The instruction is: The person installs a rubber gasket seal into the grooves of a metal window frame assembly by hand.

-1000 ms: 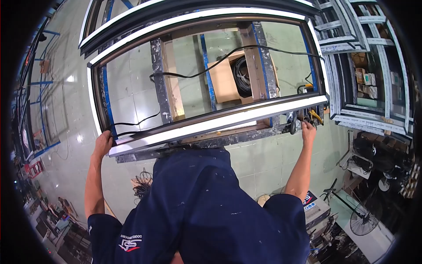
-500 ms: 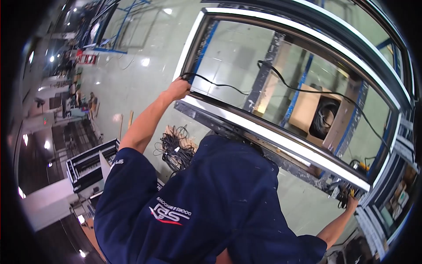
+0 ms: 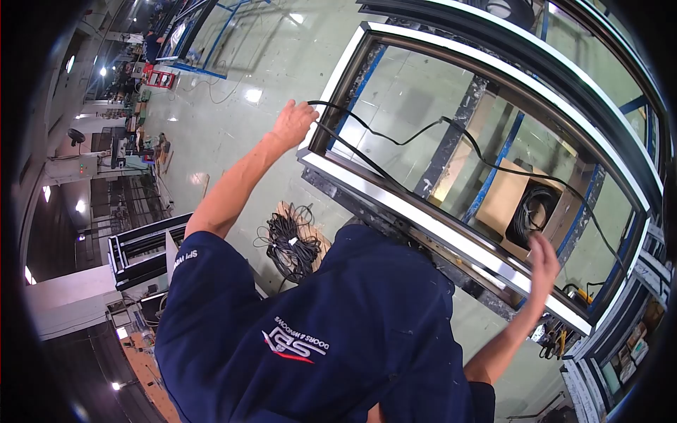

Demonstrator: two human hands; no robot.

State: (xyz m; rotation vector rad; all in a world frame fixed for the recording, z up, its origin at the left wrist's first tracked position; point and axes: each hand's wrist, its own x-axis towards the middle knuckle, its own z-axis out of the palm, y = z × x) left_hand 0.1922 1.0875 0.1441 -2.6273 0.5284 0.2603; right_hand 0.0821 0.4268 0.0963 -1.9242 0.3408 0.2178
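My left hand (image 3: pixel 293 125) is closed on a black rubber gasket strip (image 3: pixel 402 143) just outside the left end of a large rectangular window frame (image 3: pixel 338 161). From my fingers one run of the strip trails loosely across the frame opening to the right. Another stretch slants down to the frame's near side. My right hand (image 3: pixel 541 271), slightly blurred, is over the near rail towards the right end, fingers stretched out and nothing visible in them. Close beyond it, a cardboard box (image 3: pixel 498 201) holds a coil of black strip (image 3: pixel 527 220).
The frame lies on a blue and grey support stand (image 3: pixel 458 127). Tangled black strip (image 3: pixel 290 243) lies on the floor beside my body. Scissors and other tools (image 3: pixel 553 342) hang by the near right corner. More dark frames (image 3: pixel 151 250) stand at the left.
My left hand has lifted off the frame corner and moved up and outward, drawing the strip with it. My right hand has come from the tools at the right corner to above the near rail.
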